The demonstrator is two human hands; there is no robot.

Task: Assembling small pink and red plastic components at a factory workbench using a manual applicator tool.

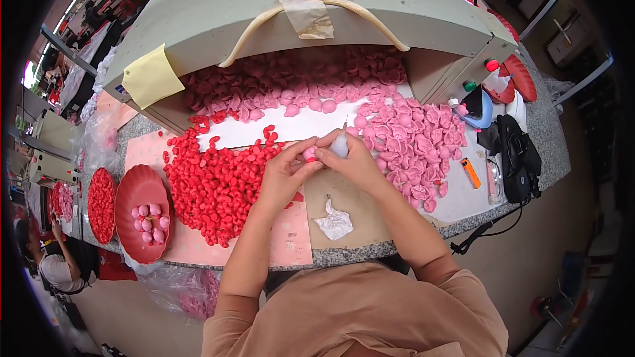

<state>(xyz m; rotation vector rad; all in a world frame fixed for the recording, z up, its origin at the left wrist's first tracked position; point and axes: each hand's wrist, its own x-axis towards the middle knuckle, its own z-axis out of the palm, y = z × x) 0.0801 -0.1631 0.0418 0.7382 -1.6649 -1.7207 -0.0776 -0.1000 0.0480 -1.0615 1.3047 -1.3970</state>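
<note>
Pink-and-red piece (310, 154) was pinched in left hand (286, 170), right hand (355, 162) against it, clasping a bottle (340, 147), red tray (152, 252) of pink balls (147, 225) at the worktop's front edge (350, 252).

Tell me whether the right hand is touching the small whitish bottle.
Touching. The head view shows the right hand gripping the bottle, its body partly covered by the hand, its thin tip sticking out.

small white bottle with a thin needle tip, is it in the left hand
No, the small white bottle sits in the right hand, while the left hand holds a small rounded pink-and-red piece.
</note>
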